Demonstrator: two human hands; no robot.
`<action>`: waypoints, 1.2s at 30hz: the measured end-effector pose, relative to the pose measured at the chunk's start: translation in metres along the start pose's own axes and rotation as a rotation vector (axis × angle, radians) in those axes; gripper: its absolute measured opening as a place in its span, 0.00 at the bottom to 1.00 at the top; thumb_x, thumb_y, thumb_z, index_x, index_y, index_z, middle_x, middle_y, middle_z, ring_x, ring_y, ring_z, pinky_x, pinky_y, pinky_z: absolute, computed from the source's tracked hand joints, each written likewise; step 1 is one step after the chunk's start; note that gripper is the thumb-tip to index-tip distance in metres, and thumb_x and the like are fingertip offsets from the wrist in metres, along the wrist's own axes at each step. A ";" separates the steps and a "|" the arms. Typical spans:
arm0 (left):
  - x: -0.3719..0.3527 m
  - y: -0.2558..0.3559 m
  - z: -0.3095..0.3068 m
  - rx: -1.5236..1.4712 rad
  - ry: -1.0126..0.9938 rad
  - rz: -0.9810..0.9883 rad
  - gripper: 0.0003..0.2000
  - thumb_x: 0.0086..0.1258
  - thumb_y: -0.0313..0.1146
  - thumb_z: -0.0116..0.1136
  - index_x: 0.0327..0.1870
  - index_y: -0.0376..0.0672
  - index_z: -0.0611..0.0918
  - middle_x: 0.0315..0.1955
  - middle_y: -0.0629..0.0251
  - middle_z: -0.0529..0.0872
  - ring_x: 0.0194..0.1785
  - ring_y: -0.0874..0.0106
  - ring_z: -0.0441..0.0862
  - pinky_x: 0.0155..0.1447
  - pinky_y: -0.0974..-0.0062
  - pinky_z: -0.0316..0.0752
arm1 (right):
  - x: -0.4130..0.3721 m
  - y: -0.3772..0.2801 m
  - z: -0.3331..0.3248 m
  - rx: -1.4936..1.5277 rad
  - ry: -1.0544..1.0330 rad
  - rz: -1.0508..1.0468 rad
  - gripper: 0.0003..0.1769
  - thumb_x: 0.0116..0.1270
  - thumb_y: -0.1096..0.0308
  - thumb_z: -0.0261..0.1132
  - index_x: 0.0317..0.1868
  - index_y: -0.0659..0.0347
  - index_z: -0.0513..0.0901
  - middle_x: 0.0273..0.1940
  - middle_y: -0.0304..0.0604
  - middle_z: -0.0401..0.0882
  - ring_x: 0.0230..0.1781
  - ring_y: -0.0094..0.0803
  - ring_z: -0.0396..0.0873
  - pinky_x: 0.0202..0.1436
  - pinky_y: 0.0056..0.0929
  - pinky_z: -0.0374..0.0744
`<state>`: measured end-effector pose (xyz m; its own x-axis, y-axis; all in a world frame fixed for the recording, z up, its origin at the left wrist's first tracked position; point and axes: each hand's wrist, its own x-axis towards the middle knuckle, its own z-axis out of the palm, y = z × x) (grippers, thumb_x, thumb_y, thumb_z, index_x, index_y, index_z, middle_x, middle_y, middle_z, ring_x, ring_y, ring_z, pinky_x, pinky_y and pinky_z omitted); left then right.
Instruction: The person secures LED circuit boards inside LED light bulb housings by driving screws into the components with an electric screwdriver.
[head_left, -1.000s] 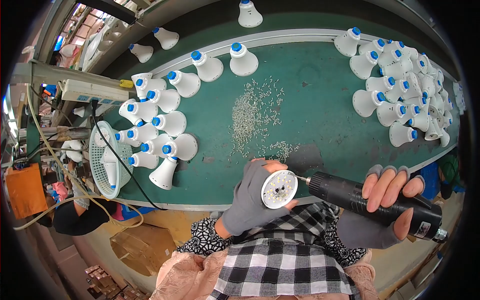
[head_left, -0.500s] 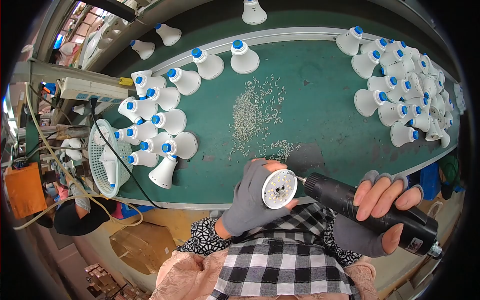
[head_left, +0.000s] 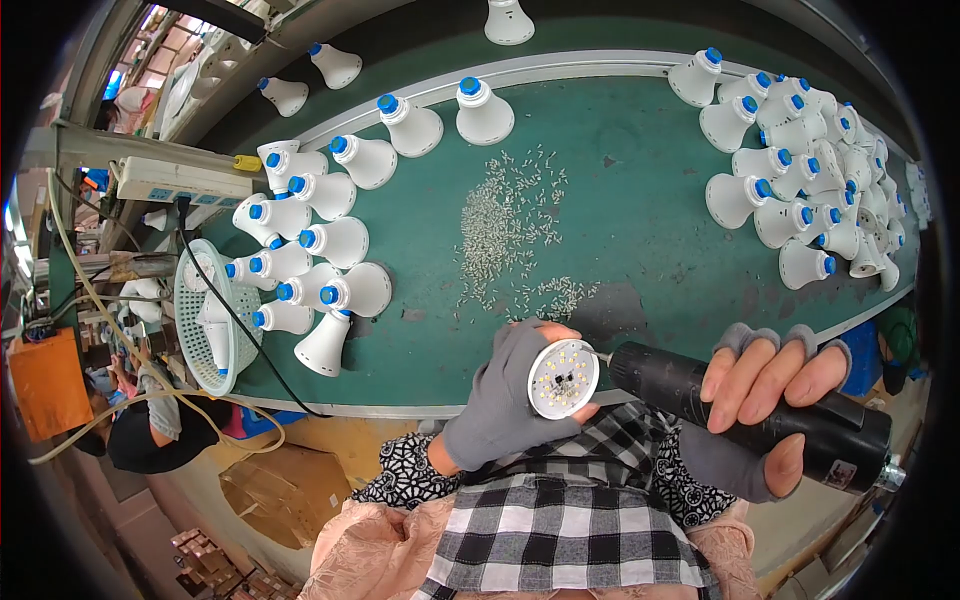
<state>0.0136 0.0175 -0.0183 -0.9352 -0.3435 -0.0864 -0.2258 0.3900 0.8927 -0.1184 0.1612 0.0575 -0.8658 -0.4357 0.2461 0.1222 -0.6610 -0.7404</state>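
Spanning the view: green worktop [head_left: 660,230], long and curved, with a metal rail along its far edge.

Item: right heap of white bulb housings [head_left: 735,200] with blue caps, piled close together at the worktop's right end.

Item: left group of white bulb housings [head_left: 340,240], blue-capped, lying on their sides near the left edge.

Item: pale green mesh basket [head_left: 185,300], at the worktop's left corner, white parts inside, a black cable crossing it.

Item: white power strip [head_left: 185,182], on the frame beyond the basket.

Item: black electric screwdriver [head_left: 660,375], lying across the near edge, its bit touching the disc's right rim.

Item: right hand [head_left: 760,400], grey fingerless glove, fingers clamped around the screwdriver body.

Item: left hand [head_left: 495,395], grey glove, fingers closed on the LED bulb housing.

Item: LED bulb housing [head_left: 563,378], held at the worktop's near edge, above a checked garment, round LED face turned up toward the camera.

Item: loose small screws [head_left: 505,225], scattered mid-worktop, between the two housing groups.
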 end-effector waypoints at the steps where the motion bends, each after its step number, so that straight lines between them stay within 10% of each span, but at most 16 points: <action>1: 0.000 0.001 0.000 0.003 -0.010 -0.003 0.32 0.47 0.35 0.79 0.54 0.42 0.74 0.48 0.62 0.78 0.51 0.67 0.79 0.54 0.72 0.75 | 0.000 0.000 -0.001 0.000 -0.010 0.010 0.22 0.60 0.66 0.71 0.43 0.57 0.64 0.33 0.42 0.72 0.28 0.33 0.76 0.42 0.39 0.74; 9: 0.000 -0.003 -0.014 -0.409 -0.089 -0.112 0.37 0.48 0.38 0.77 0.59 0.42 0.69 0.54 0.61 0.74 0.59 0.68 0.73 0.62 0.68 0.71 | 0.014 0.002 -0.014 0.063 -0.067 0.009 0.20 0.63 0.64 0.69 0.43 0.55 0.64 0.32 0.40 0.70 0.27 0.29 0.74 0.40 0.33 0.74; 16: 0.000 -0.038 -0.030 -1.276 -0.057 -0.306 0.49 0.44 0.70 0.70 0.60 0.40 0.70 0.46 0.59 0.78 0.49 0.65 0.79 0.58 0.65 0.75 | 0.031 0.028 -0.031 0.112 0.304 -0.123 0.12 0.71 0.58 0.57 0.43 0.57 0.71 0.29 0.37 0.68 0.26 0.26 0.67 0.36 0.30 0.68; 20: -0.002 -0.038 -0.025 -0.986 0.036 -0.280 0.44 0.50 0.68 0.68 0.58 0.39 0.72 0.42 0.60 0.80 0.45 0.68 0.79 0.51 0.68 0.74 | 0.033 0.057 -0.035 -0.129 0.459 -0.177 0.09 0.71 0.61 0.56 0.41 0.57 0.71 0.28 0.36 0.68 0.27 0.27 0.68 0.37 0.31 0.68; 21: -0.009 -0.043 -0.026 -0.985 0.023 -0.297 0.34 0.60 0.49 0.66 0.63 0.36 0.71 0.44 0.61 0.82 0.51 0.72 0.79 0.57 0.74 0.73 | 0.033 0.061 -0.036 -0.134 0.457 -0.175 0.09 0.71 0.61 0.56 0.41 0.57 0.71 0.28 0.37 0.68 0.26 0.27 0.68 0.37 0.31 0.69; 24: -0.011 -0.034 -0.026 -0.967 0.088 -0.325 0.30 0.59 0.39 0.67 0.62 0.36 0.72 0.47 0.62 0.82 0.52 0.74 0.78 0.58 0.75 0.73 | 0.034 0.068 -0.035 -0.149 0.457 -0.171 0.09 0.69 0.62 0.57 0.40 0.58 0.70 0.28 0.37 0.68 0.26 0.27 0.69 0.36 0.31 0.70; 30: -0.009 -0.030 -0.024 -0.793 0.153 -0.350 0.35 0.54 0.50 0.70 0.58 0.37 0.72 0.42 0.62 0.81 0.47 0.72 0.78 0.52 0.73 0.72 | 0.037 0.066 -0.042 -0.219 0.480 -0.207 0.09 0.67 0.63 0.59 0.41 0.58 0.70 0.28 0.37 0.67 0.25 0.27 0.70 0.36 0.31 0.71; 36: -0.007 -0.026 -0.028 -0.849 0.046 -0.367 0.34 0.52 0.31 0.72 0.63 0.37 0.72 0.54 0.64 0.79 0.56 0.76 0.76 0.62 0.75 0.70 | 0.036 0.069 -0.044 -0.229 0.478 -0.178 0.09 0.65 0.64 0.59 0.41 0.58 0.70 0.27 0.37 0.67 0.25 0.27 0.70 0.36 0.30 0.71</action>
<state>0.0340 -0.0140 -0.0286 -0.8288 -0.3624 -0.4264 -0.2130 -0.5003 0.8393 -0.1630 0.1267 -0.0123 -0.9936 0.0313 0.1083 -0.1085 -0.5260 -0.8435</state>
